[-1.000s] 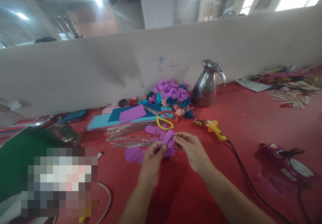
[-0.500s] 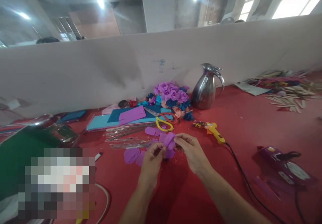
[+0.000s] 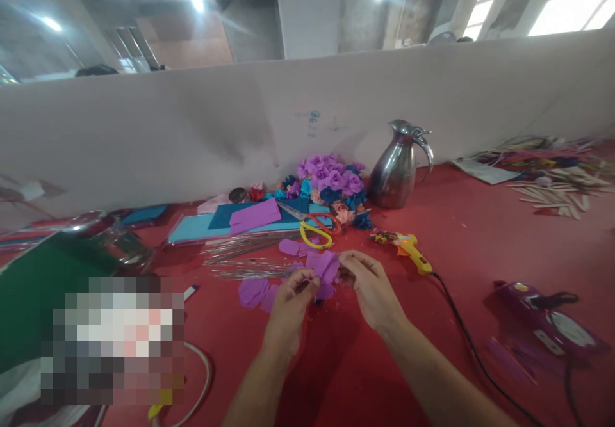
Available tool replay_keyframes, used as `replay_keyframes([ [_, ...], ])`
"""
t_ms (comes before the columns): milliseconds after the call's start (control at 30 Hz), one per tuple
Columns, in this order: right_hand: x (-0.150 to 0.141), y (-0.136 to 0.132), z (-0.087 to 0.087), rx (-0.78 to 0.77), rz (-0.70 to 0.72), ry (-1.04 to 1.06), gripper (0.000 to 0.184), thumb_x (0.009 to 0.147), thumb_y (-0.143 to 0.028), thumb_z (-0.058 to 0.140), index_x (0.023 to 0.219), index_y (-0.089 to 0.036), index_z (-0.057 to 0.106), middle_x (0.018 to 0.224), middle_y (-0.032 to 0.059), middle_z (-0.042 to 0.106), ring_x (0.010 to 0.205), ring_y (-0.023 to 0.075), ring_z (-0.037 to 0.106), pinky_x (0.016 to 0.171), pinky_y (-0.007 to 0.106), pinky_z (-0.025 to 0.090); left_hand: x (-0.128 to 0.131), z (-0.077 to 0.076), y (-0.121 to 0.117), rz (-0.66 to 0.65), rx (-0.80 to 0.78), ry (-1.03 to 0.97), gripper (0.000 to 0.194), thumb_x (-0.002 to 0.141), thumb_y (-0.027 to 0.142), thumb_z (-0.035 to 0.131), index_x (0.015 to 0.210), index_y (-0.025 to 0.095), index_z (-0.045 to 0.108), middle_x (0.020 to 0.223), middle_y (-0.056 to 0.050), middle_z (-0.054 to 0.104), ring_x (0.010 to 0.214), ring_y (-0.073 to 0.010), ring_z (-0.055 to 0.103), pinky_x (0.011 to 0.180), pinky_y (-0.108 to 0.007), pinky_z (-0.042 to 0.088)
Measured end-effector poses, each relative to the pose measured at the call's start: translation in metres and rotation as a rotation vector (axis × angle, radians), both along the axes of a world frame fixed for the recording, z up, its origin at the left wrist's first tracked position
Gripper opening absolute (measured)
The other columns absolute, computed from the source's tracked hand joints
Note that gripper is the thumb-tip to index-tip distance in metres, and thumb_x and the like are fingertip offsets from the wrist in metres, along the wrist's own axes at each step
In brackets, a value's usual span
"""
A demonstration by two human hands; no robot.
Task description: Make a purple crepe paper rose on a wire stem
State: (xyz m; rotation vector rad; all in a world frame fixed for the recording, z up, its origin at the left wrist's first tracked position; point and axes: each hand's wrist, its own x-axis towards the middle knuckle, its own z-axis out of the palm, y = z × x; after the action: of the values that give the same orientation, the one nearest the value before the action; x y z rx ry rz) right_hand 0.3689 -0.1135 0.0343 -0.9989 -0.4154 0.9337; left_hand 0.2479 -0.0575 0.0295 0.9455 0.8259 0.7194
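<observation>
Both my hands meet over the red table [image 3: 480, 235] and pinch a small purple paper flower piece [image 3: 325, 265] between their fingertips. My left hand [image 3: 289, 308] grips its left side with curled fingers. My right hand [image 3: 369, 289] grips its right side. Loose purple paper petals [image 3: 254, 291] lie on the table just left of my hands. Beyond them rest thin silver wires [image 3: 240, 248] and yellow-handled scissors [image 3: 314, 235].
A yellow glue gun [image 3: 408, 248] with a black cord lies right of my hands. A steel jug [image 3: 398, 166] and a heap of paper flowers [image 3: 329, 180] stand against the white partition. Blue and purple sheets [image 3: 240, 221] lie at the back left, a purple device [image 3: 548, 315] at right, wooden sticks [image 3: 552, 190] far right.
My hands stay together on the purple piece and turn it slightly between the fingers. The view has shifted a little.
</observation>
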Motion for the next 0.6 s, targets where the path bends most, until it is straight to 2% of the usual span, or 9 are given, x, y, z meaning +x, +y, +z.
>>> replay_keyframes([
  [133, 0.003, 0.000, 0.000, -0.045, -0.013, 0.085, 0.013, 0.063, -0.031, 0.069, 0.068, -0.019, 0.067, 0.060, -0.0002, 0.064, 0.055, 0.0128, 0.056, 0.056, 0.025, 0.042, 0.000, 0.001, 0.002, 0.020, -0.085, -0.084, 0.029, 0.052, 0.024, 0.083, 0.072, 0.016, 0.063, 0.063, 0.004, 0.057, 0.055, -0.0053, 0.049, 0.056, -0.017, 0.039],
  [300, 0.001, 0.003, -0.005, -0.138, 0.175, -0.072, 0.007, 0.061, -0.020, 0.066, 0.068, -0.017, 0.068, 0.061, -0.0020, 0.064, 0.053, 0.0093, 0.051, 0.056, 0.023, 0.038, -0.002, 0.001, 0.004, 0.000, -0.112, -0.138, 0.027, 0.053, 0.022, 0.083, 0.069, 0.014, 0.063, 0.060, 0.005, 0.057, 0.053, -0.0051, 0.049, 0.056, -0.017, 0.041],
  [433, -0.001, 0.004, -0.010, -0.091, 0.277, -0.156, 0.016, 0.065, -0.023, 0.067, 0.080, -0.018, 0.072, 0.070, 0.0002, 0.068, 0.060, 0.0111, 0.054, 0.061, 0.024, 0.040, -0.003, 0.000, 0.006, -0.013, -0.117, -0.161, 0.024, 0.054, 0.021, 0.083, 0.068, 0.014, 0.065, 0.060, 0.005, 0.057, 0.053, -0.0041, 0.048, 0.056, -0.016, 0.040],
  [600, 0.000, 0.003, -0.012, -0.052, 0.313, -0.195, 0.018, 0.068, -0.028, 0.069, 0.084, -0.019, 0.074, 0.073, 0.0013, 0.069, 0.063, 0.0125, 0.056, 0.064, 0.025, 0.042, -0.004, 0.001, 0.006, -0.024, -0.119, -0.143, 0.022, 0.054, 0.020, 0.083, 0.067, 0.014, 0.066, 0.060, 0.004, 0.057, 0.053, -0.0040, 0.048, 0.055, -0.015, 0.039],
])
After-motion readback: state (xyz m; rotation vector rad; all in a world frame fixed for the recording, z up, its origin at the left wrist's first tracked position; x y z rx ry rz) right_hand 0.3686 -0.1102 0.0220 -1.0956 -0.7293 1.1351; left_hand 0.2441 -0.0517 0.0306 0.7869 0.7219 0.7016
